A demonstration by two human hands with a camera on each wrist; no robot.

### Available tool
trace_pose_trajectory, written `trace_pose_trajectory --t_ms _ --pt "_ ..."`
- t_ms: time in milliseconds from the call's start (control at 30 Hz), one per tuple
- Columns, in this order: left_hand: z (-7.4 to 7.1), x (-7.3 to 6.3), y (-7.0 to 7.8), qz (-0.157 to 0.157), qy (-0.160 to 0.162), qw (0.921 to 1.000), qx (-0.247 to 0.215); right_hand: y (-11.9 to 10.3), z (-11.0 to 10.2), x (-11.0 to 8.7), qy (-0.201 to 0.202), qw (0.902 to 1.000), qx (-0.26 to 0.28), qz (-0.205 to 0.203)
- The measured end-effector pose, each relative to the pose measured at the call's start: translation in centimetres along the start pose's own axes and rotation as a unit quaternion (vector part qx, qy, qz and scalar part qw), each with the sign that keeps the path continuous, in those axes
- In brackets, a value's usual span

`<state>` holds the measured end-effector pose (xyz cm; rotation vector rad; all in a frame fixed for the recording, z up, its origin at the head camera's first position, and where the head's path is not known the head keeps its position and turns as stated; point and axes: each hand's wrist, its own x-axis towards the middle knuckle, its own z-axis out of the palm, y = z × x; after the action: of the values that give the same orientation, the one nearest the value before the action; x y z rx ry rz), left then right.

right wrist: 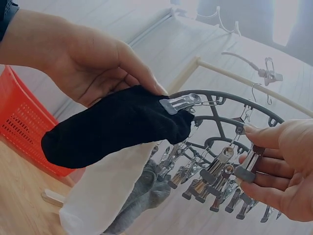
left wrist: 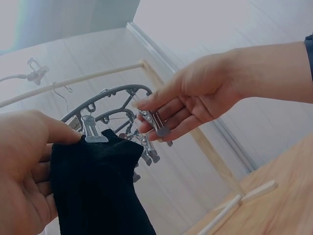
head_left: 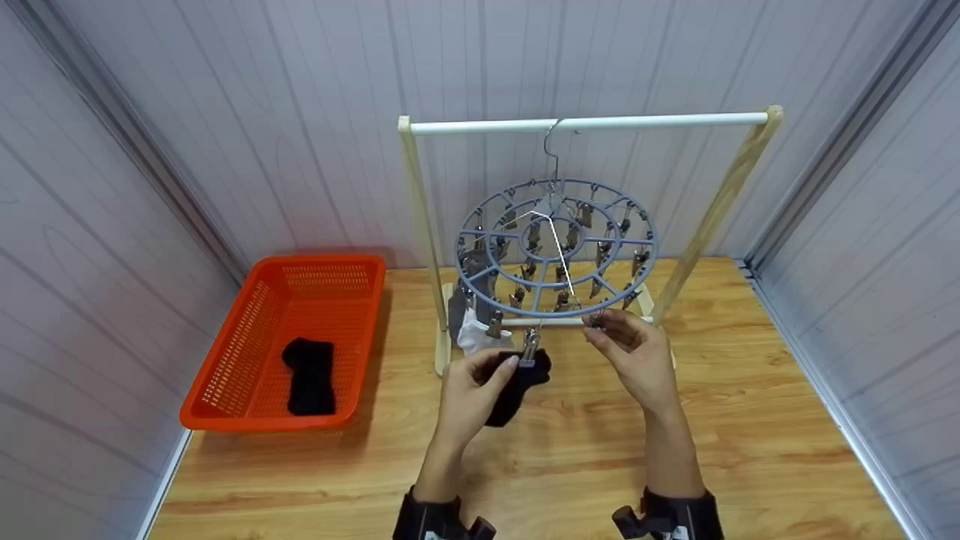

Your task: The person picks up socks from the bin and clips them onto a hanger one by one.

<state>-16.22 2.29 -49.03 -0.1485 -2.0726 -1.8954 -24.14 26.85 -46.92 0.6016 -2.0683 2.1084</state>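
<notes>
My left hand [head_left: 465, 394] pinches the edge of a black sock [head_left: 513, 394], whose cuff sits in a metal clip [left wrist: 91, 129]. That clip hangs from the front rim of a round grey drying hanger [head_left: 536, 313]. To the right of it, my right hand [head_left: 641, 364] holds another clip [right wrist: 250, 164] between thumb and fingers, with no sock in it. Behind the black sock, a white sock [right wrist: 100, 191] and grey socks [right wrist: 146, 193] hang at the hanger's left side. More bare clips dangle from its rings.
The hanger hooks over the white bar [head_left: 660, 120] of a wooden rack [head_left: 712, 210]. On the table [head_left: 585, 465], an orange basket [head_left: 262, 424] stands at the left with another black sock [head_left: 311, 379] inside. Panelled walls enclose the back and sides.
</notes>
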Motion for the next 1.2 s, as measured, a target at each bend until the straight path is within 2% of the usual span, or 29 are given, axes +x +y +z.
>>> trace_pose_trajectory --t_ms 400,700,967,1200 --pt "-0.7 0.2 -0.5 -0.017 0.021 0.9995 0.016 -0.2 0.4 -0.2 -0.002 0.9997 0.009 0.022" --pt "-1.9 0.3 -0.9 -0.010 0.031 0.9993 0.016 -0.3 0.4 -0.4 -0.004 0.9998 0.012 0.018" --pt "-2.9 0.4 -0.6 0.010 0.058 0.9963 0.063 -0.5 0.5 -0.4 0.001 0.9995 0.008 0.031" --pt "-4.2 0.5 -0.5 -0.004 0.073 0.9941 0.080 -0.5 0.5 -0.3 -0.011 0.9994 0.023 0.023"
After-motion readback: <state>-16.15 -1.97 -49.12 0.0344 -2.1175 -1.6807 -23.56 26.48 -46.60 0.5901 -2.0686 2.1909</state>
